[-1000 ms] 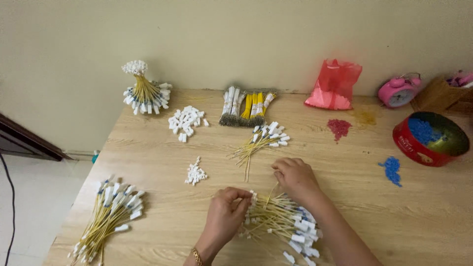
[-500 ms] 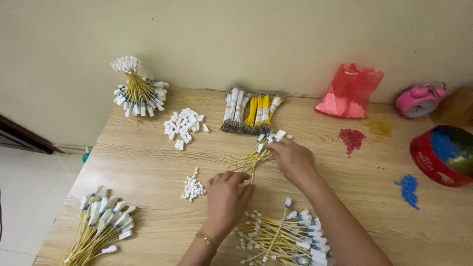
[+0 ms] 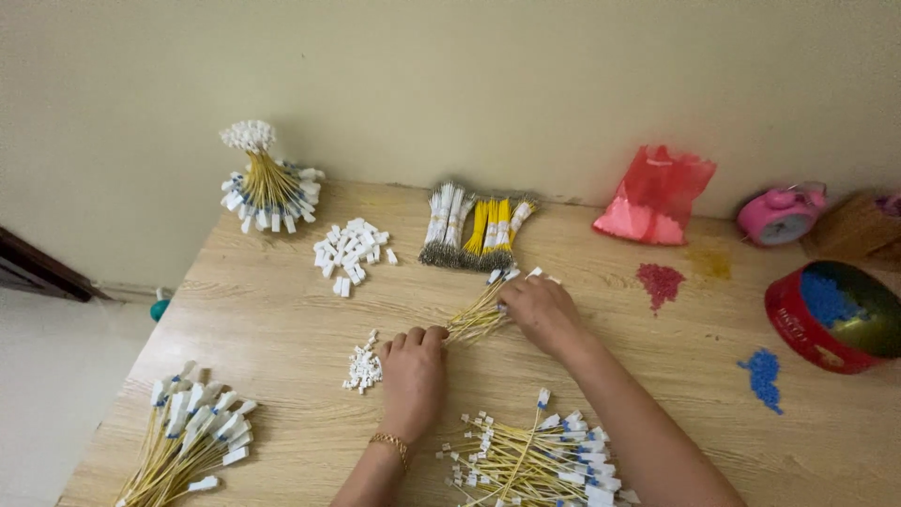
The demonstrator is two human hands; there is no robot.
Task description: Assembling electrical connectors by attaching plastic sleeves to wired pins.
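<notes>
Hands: left and right, palm-down on yellow wire bundle

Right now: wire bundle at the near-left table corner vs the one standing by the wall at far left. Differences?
1. Pose: the near-left bundle lies flat, fanned out; the far-left bundle stands upright, splayed into a cone.
2. Connectors: the near-left bundle shows white ends at one end only; the far-left bundle has a white cluster on top and a ring at its base.
3. Neither hand touches them: left hand and right hand hold a third bundle.

Shared: thin yellow wires, white connectors.
</notes>
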